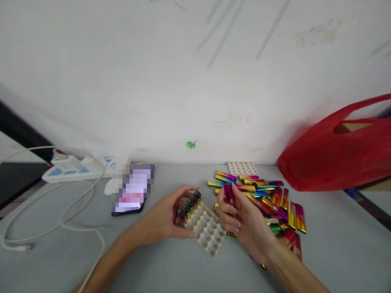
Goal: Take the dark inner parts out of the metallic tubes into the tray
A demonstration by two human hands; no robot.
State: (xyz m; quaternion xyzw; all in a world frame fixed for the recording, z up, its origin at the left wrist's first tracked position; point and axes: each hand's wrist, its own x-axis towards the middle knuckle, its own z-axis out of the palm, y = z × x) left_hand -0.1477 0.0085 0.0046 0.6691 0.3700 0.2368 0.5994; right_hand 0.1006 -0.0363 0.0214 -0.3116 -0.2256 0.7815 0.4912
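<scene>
My left hand (172,215) curls around the edge of a white tray (207,232) with rows of round hollows, its thumb along the near side. Along that edge stands a row of several black-topped lighters (188,205), with my fingers around them. My right hand (241,219) is closed on a shiny purple lighter (228,193), held upright just right of the tray; whether more than one is in the grip I cannot tell. Beneath and beyond this hand spreads a loose pile of metallic lighters (275,203) in gold, red, purple, blue and green.
A second white tray (242,168) lies by the wall behind the pile. At the right stands a red bag (332,150). On the left are a phone (134,189), a power strip (76,169) and a looping white cable (62,219) on the grey table (159,268).
</scene>
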